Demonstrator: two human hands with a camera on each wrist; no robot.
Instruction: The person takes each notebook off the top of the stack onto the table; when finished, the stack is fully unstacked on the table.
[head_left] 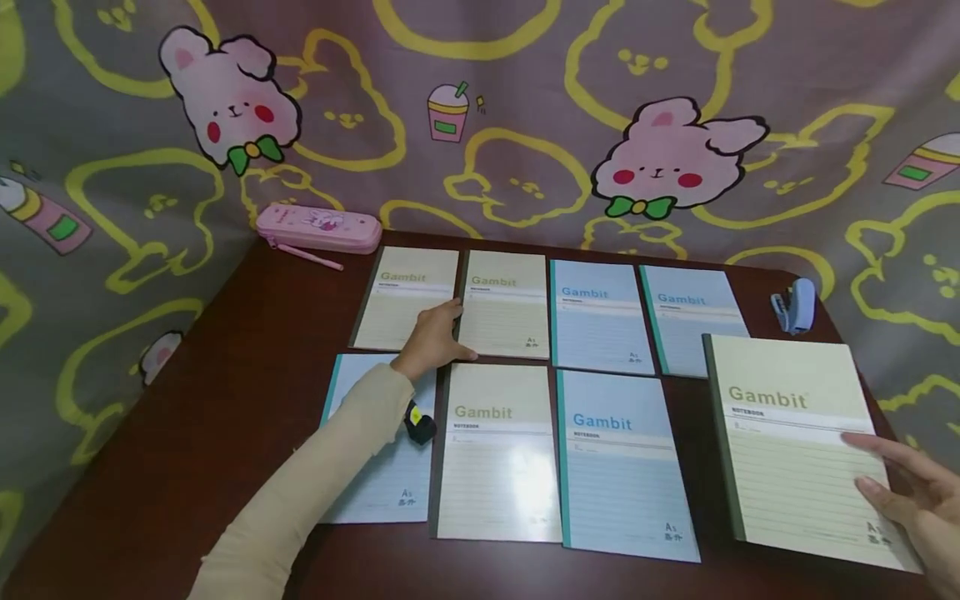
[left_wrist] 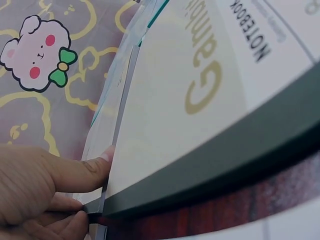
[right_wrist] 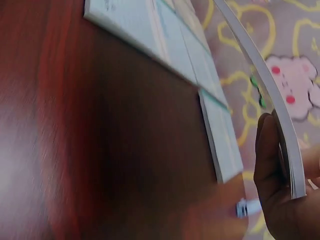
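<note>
My left hand (head_left: 435, 337) reaches over the table to a cream Gambit notebook (head_left: 506, 312) in the back row. Its fingers lie along the dark spine and the thumb touches the lower edge. In the left wrist view, the thumb (left_wrist: 90, 172) meets that edge just behind the top of the front-row cream notebook (left_wrist: 160, 130). At the right, my right hand (head_left: 918, 500) grips another cream notebook (head_left: 795, 450) by its right side, raised above the table. The right wrist view shows this notebook (right_wrist: 277, 100) edge-on between fingers and thumb.
Another cream notebook (head_left: 408, 300) and two blue ones (head_left: 600, 317) complete the back row. In front lie a blue notebook (head_left: 375, 483) under my left forearm and a blue one (head_left: 622, 475). A pink pencil case (head_left: 318, 229) and a blue stapler (head_left: 797, 307) sit near the patterned curtain (head_left: 517, 100).
</note>
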